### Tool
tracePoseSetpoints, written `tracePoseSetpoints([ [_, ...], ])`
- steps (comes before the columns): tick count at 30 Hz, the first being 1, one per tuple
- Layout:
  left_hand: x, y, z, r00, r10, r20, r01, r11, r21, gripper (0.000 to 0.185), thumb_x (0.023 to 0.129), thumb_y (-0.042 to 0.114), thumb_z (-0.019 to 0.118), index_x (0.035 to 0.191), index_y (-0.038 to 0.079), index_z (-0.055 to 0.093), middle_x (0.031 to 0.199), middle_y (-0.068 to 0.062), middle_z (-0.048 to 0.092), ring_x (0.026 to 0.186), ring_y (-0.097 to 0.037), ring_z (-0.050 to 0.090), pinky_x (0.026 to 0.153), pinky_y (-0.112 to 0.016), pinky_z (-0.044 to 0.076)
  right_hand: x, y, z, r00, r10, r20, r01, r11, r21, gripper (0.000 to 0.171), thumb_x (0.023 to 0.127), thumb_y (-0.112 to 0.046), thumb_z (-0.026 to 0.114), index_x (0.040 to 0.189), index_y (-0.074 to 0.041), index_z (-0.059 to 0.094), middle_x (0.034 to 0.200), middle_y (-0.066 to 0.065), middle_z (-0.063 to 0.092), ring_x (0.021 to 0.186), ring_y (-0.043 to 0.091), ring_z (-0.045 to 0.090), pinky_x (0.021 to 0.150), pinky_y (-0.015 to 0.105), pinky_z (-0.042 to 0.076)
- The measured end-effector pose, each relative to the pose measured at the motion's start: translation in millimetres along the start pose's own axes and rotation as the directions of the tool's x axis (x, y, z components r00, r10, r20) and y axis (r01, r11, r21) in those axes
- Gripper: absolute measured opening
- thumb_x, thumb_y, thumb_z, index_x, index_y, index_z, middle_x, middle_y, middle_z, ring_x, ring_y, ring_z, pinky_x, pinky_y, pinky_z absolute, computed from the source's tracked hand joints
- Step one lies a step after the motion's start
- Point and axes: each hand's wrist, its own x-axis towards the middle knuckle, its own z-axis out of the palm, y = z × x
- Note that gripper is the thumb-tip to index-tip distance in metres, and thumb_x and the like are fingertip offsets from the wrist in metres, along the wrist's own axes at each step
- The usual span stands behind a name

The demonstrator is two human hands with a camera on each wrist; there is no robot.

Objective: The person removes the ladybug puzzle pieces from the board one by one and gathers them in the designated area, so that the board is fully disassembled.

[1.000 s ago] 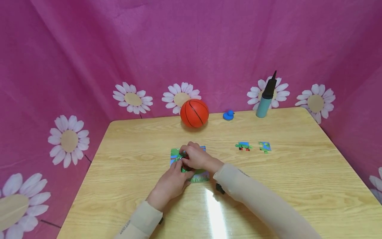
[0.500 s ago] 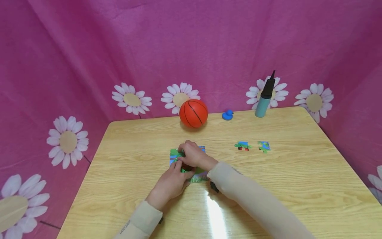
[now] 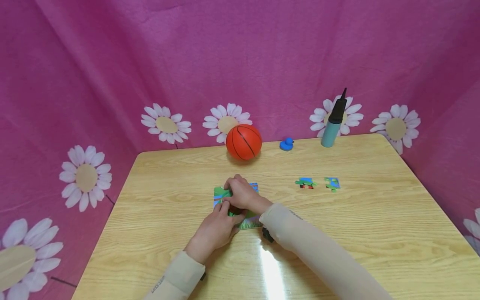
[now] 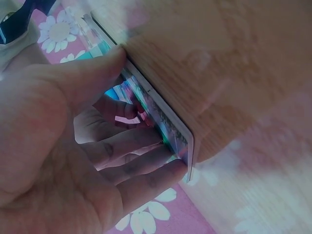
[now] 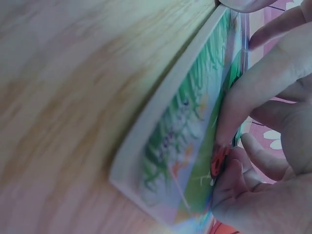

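Right hand [image 3: 241, 195] — slightly leftward

Glossy wood-grain table [image 3: 375, 216]; matt pink cloth backdrop [image 3: 262, 54]; glossy printed cardboard puzzle board [image 5: 185, 131].

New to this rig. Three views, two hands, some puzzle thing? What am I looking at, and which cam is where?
No machine here: a person works with bare hands. The wide picture comes from a head camera looking down at a wooden table. The two close-ups come from cameras on each wrist. The left hand and right hand both rest on a puzzle board; fingers press on its printed face, and the left thumb lies along its edge. Two loose puzzle pieces lie to the right. At the back stand a basketball, a small blue toy and an air pump.
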Motion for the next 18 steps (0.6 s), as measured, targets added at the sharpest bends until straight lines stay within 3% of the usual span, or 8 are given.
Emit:
tracePoseSetpoints([
  [9, 1.0, 0.6, 1.4, 1.000, -0.008, -0.006, 0.008, 1.000, 0.012, 0.044, 0.098, 0.028, 0.075, 0.141, 0.030, 0.068, 0.135, -0.026, 0.056, 0.115, -0.041, 0.057, 0.096, -0.046, 0.059, 0.8, 5.8, 0.3, 1.000, -0.011, -0.004, 0.011, 0.998, 0.062, 0.036, 0.090, -0.021, 0.084, 0.117, -0.004, 0.067, 0.110, 0.010, 0.059, 0.096, 0.021, 0.056, 0.093, 0.038, 0.052],
  [15, 0.4, 0.5, 2.7, 1.000, 0.005, -0.028, -0.004, 0.999, 0.037, 0.044, 0.097, 0.028, 0.076, 0.140, 0.029, 0.068, 0.133, -0.023, 0.055, 0.110, -0.039, 0.055, 0.094, -0.044, 0.058, 0.0, 5.8, -1.1, 0.999, -0.027, -0.020, 0.029, 0.995, 0.097, 0.039, 0.087, -0.019, 0.087, 0.117, -0.003, 0.067, 0.115, 0.012, 0.061, 0.105, 0.024, 0.059, 0.101, 0.041, 0.053],
  [18, 0.6, 0.6, 1.8, 1.000, -0.006, -0.008, 0.006, 1.000, 0.021, 0.043, 0.098, 0.028, 0.075, 0.141, 0.029, 0.068, 0.135, -0.024, 0.055, 0.111, -0.040, 0.055, 0.093, -0.045, 0.059, 0.0, 7.4, -1.4, 0.998, -0.051, -0.031, 0.054, 0.992, 0.114, 0.038, 0.086, -0.018, 0.087, 0.116, -0.002, 0.067, 0.113, 0.011, 0.064, 0.102, 0.023, 0.059, 0.096, 0.039, 0.054],
])
